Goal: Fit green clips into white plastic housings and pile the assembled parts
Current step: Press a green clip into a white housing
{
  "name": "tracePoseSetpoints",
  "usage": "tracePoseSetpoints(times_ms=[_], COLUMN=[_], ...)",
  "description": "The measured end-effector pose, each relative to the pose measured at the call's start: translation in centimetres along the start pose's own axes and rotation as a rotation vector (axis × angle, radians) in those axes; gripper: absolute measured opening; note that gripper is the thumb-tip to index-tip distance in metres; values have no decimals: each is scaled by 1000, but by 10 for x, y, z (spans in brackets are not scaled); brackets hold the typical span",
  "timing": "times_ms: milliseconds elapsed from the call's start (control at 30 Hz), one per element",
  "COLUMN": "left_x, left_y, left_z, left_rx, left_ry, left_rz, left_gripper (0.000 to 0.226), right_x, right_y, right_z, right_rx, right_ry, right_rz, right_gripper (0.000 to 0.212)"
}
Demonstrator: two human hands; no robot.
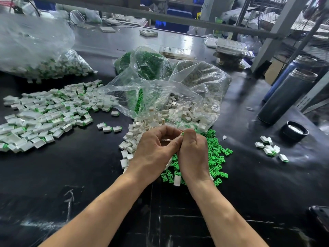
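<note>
Both hands meet at the middle of the black table. My left hand curls its fingers round a white housing that is mostly hidden inside the grip. My right hand pinches a green clip at its thumb tip, against the left fingers. Loose green clips lie under and right of the right hand. Loose white housings lie left of the left hand. A wide pile of assembled parts spreads over the left of the table.
An open clear bag spilling housings and clips lies just behind the hands. A bag of assembled parts sits far left. Two dark flasks, a black lid and a few assembled parts are at the right.
</note>
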State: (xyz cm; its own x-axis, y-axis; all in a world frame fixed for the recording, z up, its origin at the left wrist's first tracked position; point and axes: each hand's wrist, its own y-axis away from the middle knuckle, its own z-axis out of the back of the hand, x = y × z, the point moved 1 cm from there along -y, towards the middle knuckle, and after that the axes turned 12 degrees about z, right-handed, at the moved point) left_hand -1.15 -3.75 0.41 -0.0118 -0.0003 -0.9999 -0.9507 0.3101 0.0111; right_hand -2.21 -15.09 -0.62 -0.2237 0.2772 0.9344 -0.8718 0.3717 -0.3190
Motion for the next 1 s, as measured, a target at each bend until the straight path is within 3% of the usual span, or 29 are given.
tracePoseSetpoints(times_ms=[400, 633, 767, 833, 1000], left_x=[-2, -1, -1, -1, -3], left_y=[1, 0, -1, -2, -3], left_z=[-1, -2, 3, 6, 12], left_rx=[-5, -31, -47, -75, -118], left_ry=[-1, -28, -54, -64, -15], left_rz=[15, 7, 10, 0, -3], left_gripper=[6, 4, 4, 6, 6], right_x=[0, 2, 2, 3, 7], right_y=[2, 3, 5, 6, 4], right_z=[1, 2, 10, 14, 20], right_rx=[-11, 12, 20, -14, 20], right_ry=[25, -103, -18, -32, -126], right_rz=[17, -10, 23, 67, 195], right_gripper=[59, 55, 66, 60, 17])
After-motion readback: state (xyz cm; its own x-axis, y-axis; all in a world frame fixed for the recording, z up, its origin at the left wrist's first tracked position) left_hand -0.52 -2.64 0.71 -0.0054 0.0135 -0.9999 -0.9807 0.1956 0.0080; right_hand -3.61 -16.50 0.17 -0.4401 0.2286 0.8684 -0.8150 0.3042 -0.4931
